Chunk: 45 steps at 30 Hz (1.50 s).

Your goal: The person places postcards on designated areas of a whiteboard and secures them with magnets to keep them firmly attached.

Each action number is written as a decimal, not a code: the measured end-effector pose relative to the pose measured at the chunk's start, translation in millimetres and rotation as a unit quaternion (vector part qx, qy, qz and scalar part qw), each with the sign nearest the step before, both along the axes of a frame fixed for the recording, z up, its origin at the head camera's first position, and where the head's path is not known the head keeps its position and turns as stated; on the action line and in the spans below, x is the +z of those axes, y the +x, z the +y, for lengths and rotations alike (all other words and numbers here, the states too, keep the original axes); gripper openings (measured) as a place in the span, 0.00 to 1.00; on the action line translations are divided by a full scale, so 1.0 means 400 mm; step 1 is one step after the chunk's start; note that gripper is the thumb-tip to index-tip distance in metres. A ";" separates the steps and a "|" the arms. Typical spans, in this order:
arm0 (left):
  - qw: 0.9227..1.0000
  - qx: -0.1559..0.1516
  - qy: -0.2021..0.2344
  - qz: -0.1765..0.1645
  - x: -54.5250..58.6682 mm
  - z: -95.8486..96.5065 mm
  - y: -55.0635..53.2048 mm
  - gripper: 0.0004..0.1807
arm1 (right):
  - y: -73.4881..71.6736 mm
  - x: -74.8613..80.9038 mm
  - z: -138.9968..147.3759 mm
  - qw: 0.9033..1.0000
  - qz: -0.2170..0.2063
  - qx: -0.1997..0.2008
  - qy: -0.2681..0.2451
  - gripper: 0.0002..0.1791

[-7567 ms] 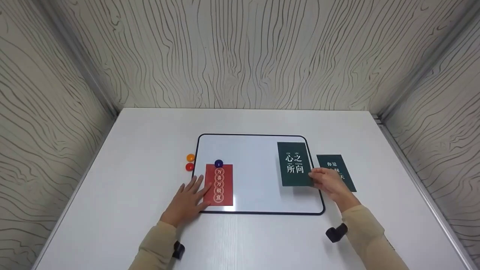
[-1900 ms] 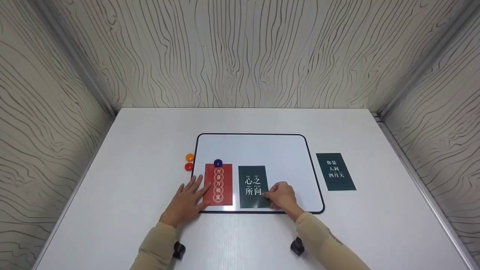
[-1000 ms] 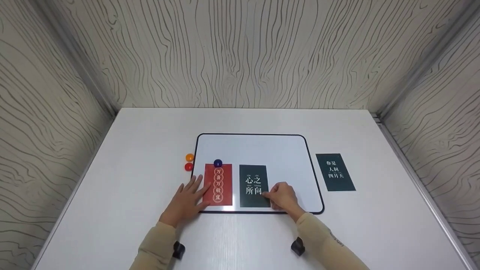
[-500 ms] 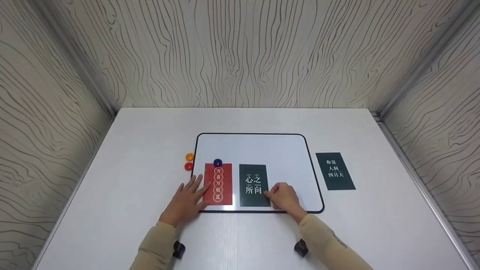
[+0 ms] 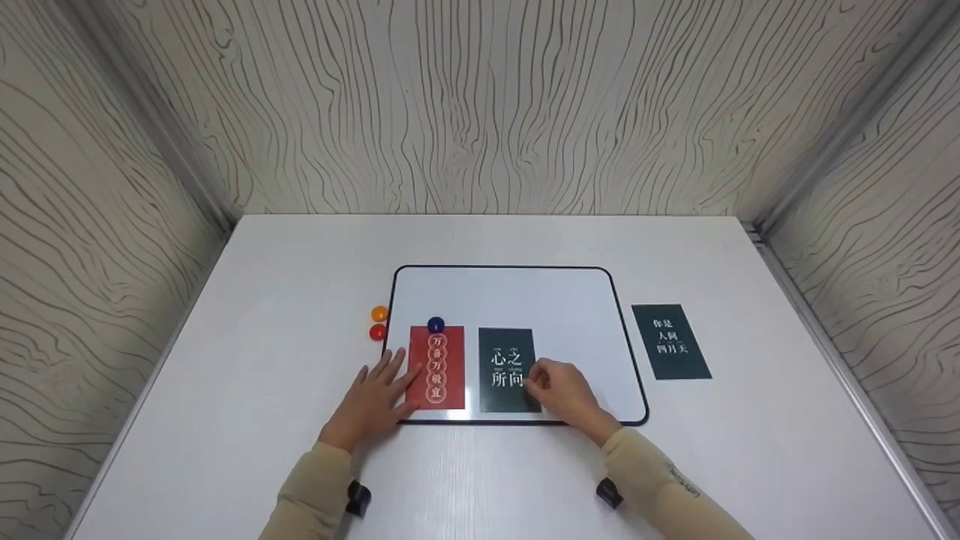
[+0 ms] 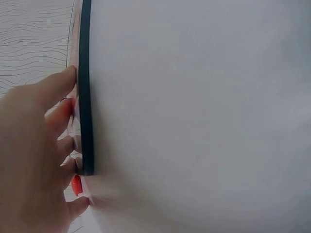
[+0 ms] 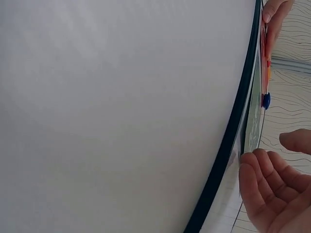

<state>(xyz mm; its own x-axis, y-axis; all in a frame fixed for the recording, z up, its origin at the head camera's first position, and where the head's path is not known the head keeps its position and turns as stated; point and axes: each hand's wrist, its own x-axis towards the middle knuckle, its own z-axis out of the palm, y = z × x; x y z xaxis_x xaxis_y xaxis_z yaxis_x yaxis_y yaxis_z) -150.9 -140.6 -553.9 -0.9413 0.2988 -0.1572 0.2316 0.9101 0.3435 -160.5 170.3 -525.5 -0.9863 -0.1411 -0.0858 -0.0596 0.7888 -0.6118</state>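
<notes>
On the whiteboard (image 5: 517, 289) lies a red card (image 5: 454, 367) with white characters, a blue round magnet (image 5: 436, 325) at its top edge. My left hand (image 5: 375, 397), fingers spread, rests over the board's left edge with fingertips on that card. To the right of it lies a dark green card (image 5: 507, 343) with white characters. My right hand (image 5: 566, 394) is at the green card's right edge. In the right wrist view its thumb (image 7: 296, 141) stands apart from the fingers (image 7: 255, 170), nothing pinched between them.
Left of the whiteboard an orange magnet (image 5: 379, 313) and a red magnet (image 5: 377, 332) sit on the white table (image 5: 480, 480). A second dark green card (image 5: 670, 367) lies on the table right of the board. Patterned panels (image 5: 480, 105) surround the table.
My right hand brought the green card from the board's right side and laid it beside the red card. Just now its fingers have parted from the card's edge. The left hand stays put.
</notes>
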 end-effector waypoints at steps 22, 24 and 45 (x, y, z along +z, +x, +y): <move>1.000 -0.004 -0.006 0.014 0.006 -0.001 -0.008 0.34 | 0.010 -0.009 0.005 0.960 0.097 0.222 0.139 0.28; 1.000 -0.002 0.001 0.010 0.006 0.000 -0.008 0.34 | 0.007 -0.011 0.004 0.960 0.077 0.227 0.145 0.30; 1.000 0.000 0.010 0.021 0.001 0.003 -0.001 0.35 | 0.001 -0.051 0.002 0.953 0.041 0.244 0.175 0.29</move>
<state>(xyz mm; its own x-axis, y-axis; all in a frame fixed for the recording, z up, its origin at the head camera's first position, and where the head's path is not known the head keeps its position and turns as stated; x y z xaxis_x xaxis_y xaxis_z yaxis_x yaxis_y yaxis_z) -151.1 -139.3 -553.6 -0.9468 0.3014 -0.1126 0.2458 0.9034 0.3513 -160.1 171.2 -545.9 -0.8154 -0.5622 -0.1380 -0.5080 0.8093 -0.2949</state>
